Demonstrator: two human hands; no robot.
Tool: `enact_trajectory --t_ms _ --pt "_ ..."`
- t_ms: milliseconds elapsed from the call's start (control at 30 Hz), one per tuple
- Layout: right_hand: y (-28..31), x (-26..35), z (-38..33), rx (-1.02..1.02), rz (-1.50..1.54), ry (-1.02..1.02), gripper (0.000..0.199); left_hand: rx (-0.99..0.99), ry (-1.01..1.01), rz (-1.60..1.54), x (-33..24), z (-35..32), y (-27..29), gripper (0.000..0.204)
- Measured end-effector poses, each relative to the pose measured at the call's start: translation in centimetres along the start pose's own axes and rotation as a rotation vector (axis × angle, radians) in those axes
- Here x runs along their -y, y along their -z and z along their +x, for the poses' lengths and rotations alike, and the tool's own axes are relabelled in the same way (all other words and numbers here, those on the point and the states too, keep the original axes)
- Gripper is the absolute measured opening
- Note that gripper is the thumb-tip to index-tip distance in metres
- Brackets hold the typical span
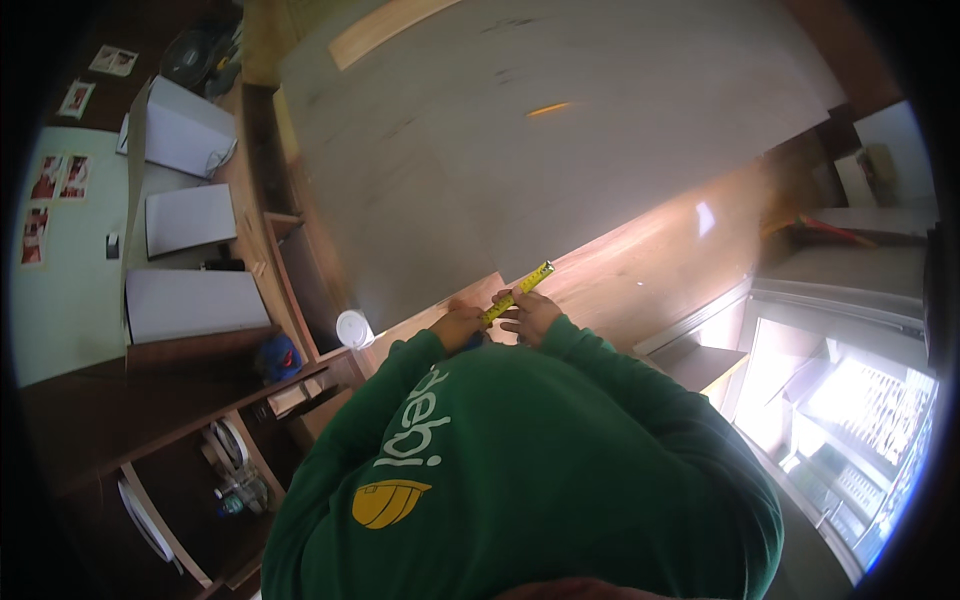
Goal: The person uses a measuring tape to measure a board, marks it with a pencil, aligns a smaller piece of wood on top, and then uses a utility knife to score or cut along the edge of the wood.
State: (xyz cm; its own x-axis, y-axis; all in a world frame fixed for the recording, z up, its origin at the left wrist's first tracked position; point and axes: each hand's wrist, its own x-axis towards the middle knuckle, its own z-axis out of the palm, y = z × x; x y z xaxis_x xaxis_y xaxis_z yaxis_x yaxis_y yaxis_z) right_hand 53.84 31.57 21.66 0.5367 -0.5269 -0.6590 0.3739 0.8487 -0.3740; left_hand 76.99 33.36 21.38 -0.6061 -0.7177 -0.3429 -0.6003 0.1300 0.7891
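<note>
Close to my body, in front of my chest, both hands are on a tape measure. Its yellow blade [518, 292] is drawn out a short way and slants up to the right, with a metal tip at the far end. My left hand [457, 329] is closed at the blade's lower end, where the case is mostly hidden. My right hand [536, 317] pinches the blade partway along between thumb and fingers. Beyond my hands lies a large grey board [450, 170] with wooden edges. A thin orange stick, perhaps a pencil [548, 109], rests on it.
A wooden strip [385, 32] lies on the board's far side. Left of my left arm stands a round white container [354, 329], with a blue object [278, 357] nearby. White panels [195, 305] and open wooden compartments [235, 500] line the left. A bright window [850, 410] is at right.
</note>
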Motion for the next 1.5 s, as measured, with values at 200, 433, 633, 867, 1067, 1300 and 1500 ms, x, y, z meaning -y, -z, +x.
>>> enact_trajectory --t_ms 200,433,633,867,1067,1300,1500 --pt "2.1 3.1 -0.8 -0.179 0.134 0.205 0.034 0.342 0.177 0.265 4.1 -2.7 1.8 0.026" --pt "4.0 1.6 -0.6 -0.283 0.069 0.232 0.037 0.339 -0.002 0.193 3.5 -6.4 4.9 0.026" --pt "-2.3 -2.3 2.5 -0.334 0.073 0.057 0.04 0.2 0.146 0.029 7.2 -10.1 7.3 0.021" --pt "-13.6 -8.1 6.4 -0.132 -0.2 0.018 0.043 0.171 0.109 0.01 12.9 -15.4 13.2 0.024" --pt "-13.7 -16.6 8.3 -0.685 -1.008 0.18 0.019 0.161 0.016 -0.064 23.8 -20.2 17.5 0.027" --pt "-14.8 -18.6 5.1 -0.759 -1.416 0.033 0.03 0.179 0.271 -0.344 27.4 -20.4 20.3 0.03" --pt "-11.5 -20.6 7.9 -0.953 -0.973 0.306 0.029 0.192 0.3 -0.322 27.5 -17.6 21.5 0.03"
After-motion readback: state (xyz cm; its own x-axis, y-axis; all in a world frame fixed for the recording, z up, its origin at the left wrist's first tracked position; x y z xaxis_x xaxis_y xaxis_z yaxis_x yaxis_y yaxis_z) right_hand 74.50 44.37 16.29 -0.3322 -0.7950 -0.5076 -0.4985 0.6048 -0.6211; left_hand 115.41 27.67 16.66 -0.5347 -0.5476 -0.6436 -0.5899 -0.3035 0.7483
